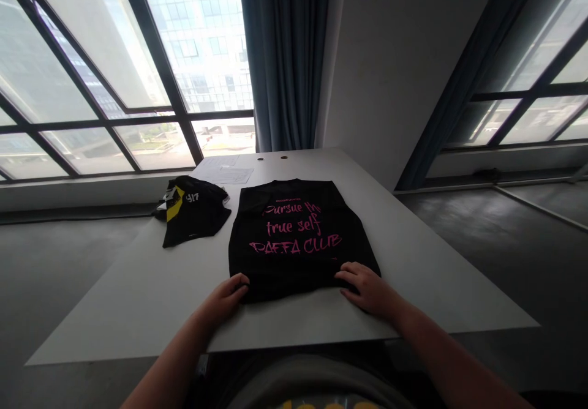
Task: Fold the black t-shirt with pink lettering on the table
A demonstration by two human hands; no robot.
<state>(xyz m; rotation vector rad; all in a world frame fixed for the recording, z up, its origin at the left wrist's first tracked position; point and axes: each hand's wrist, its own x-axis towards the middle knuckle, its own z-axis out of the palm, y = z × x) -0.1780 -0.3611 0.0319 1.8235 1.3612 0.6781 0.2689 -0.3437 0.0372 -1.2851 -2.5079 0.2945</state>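
Black T-shirt (294, 237) folded flat on table (138, 311), pink lettering up — near edge at both hands: left hand (224, 302) against the corner, right hand (367, 289) over the hem (both open, nothing pinched). Second shirt (193, 213) folded nearby, to the left.

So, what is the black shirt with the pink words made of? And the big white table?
The black shirt looks like soft cotton fabric: it is dull, not shiny, and lies in gentle folds. The pink lettering looks printed on. The white table looks smooth and painted or laminated, but I can't tell what's underneath.
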